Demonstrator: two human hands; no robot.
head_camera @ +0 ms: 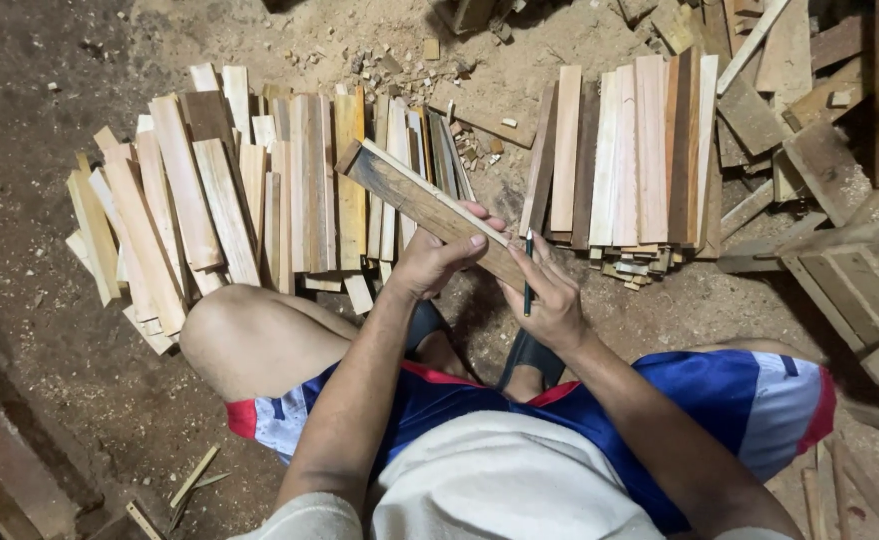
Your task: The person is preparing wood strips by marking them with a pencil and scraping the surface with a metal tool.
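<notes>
Wooden slat (429, 207), weathered and grey-streaked, lies slantwise in front of the seated person's knees, its far end pointing to about 10 o'clock. The left hand (437, 258) grips it from below, thumb laid over the top edge. The right hand (549, 290) closes on its near end at 4 o'clock while also pinching a dark pencil (527, 272) upright among its fingers. No fresh pencil line shows on the slat, so the marking looks not yet made.

At 11 o'clock a wide heap of pale slats (229, 190) spreads over the sawdust floor (89, 330). At 1 o'clock a squared stack of slats (629, 150) stands. Offcuts (819, 150) lie at 2 o'clock.
</notes>
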